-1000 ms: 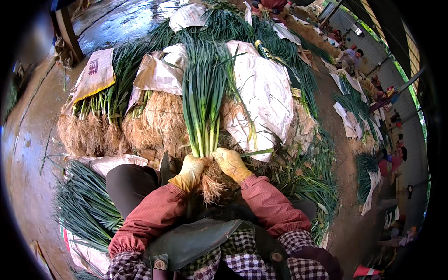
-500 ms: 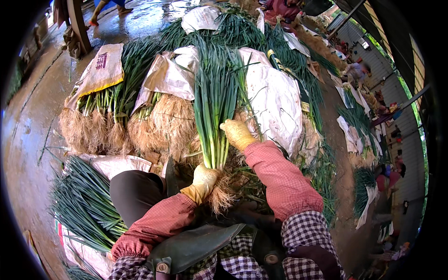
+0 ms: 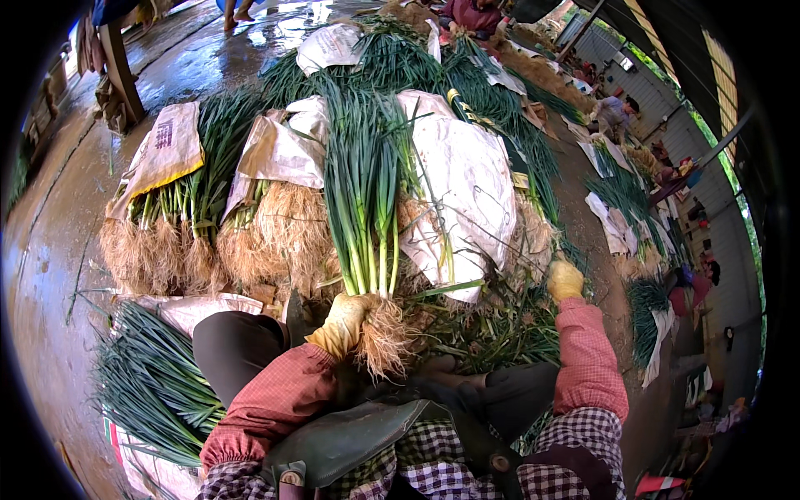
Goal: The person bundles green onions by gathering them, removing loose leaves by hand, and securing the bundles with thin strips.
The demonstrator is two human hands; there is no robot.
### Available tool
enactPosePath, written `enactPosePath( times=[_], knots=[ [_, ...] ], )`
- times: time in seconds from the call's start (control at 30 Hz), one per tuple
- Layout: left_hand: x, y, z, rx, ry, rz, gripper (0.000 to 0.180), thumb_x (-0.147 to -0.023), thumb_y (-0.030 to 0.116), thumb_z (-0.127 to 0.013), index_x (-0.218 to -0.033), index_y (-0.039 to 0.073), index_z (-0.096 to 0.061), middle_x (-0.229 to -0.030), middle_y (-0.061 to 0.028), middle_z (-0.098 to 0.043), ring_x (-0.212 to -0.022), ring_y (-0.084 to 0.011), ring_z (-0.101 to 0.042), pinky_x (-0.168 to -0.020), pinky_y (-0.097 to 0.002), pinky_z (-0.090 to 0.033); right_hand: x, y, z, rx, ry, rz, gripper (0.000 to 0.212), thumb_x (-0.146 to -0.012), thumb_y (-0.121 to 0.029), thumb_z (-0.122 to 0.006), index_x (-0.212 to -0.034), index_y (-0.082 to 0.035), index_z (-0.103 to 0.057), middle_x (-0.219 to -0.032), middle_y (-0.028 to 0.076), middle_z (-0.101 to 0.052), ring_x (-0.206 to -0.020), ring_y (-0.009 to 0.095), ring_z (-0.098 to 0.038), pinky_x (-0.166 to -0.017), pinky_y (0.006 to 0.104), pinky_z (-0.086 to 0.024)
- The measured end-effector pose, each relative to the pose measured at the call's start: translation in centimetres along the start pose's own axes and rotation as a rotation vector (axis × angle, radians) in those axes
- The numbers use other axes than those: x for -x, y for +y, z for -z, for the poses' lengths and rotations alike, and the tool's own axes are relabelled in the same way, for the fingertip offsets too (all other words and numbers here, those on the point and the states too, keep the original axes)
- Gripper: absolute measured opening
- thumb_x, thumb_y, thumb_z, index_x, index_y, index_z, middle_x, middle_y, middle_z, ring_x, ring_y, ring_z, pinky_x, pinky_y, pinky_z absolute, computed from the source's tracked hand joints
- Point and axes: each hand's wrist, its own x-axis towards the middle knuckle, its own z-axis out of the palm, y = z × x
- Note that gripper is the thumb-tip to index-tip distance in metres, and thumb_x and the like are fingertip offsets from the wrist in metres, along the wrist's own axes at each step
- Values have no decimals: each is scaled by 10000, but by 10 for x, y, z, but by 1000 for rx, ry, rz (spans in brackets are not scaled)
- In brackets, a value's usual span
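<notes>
My left hand [image 3: 341, 325], in a yellowish glove, is closed round the base of a bunch of leeks [image 3: 364, 196] just above the roots. Their pale stalks and long green leaves point away from me, and a shaggy tuft of tan roots [image 3: 386, 337] hangs on the near side of the glove. Off to the right, my right hand [image 3: 566, 281], in the same kind of glove, is apart from the bunch, over the edge of the loose leaf litter [image 3: 512, 333]. Its fingers look curled in; whether anything is in them is hidden.
Rooted leek bundles [image 3: 167, 246] lie ahead on the left under a sack [image 3: 164, 154]. A large white sack [image 3: 467, 179] covers more at the right. Beside my left knee is a pile of leeks [image 3: 154, 375]. A wooden post [image 3: 122, 73] stands far left; people [image 3: 615, 112] sit farther off.
My right hand has left the leek stalks and swung out to the right, over the leaf litter. The left hand keeps its hold on the bunch. A loose leaf now sticks out beside the stalks.
</notes>
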Motion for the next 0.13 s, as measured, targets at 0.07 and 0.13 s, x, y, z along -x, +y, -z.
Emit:
enactPosePath(
  times=[0.07, 0.13],
  knots=[
    [-22, -17, 45, -416, -174, -348, 213, -792, 14, -533, -957, -117, -567, -825, -198, -623, -687, -251, -630, -605, -335, -537, 14, -21, 36, 178, -581, -56, 232, -684, -261, -629, -844, -95, -654, -850, 149, -627, -851, 275, -598, -739, 361, -475],
    [-28, -19, 37, -280, -215, -118, 235, -804, 29, -536, -988, -116, -555, -826, -205, -623, -688, -269, -631, -610, -337, -540, 39, -46, 31, -330, -223, -77, 378, -740, -410, -628, -919, -80, -668, -953, 157, -635, -917, 196, -611, -829, 357, -454]
  ],
)
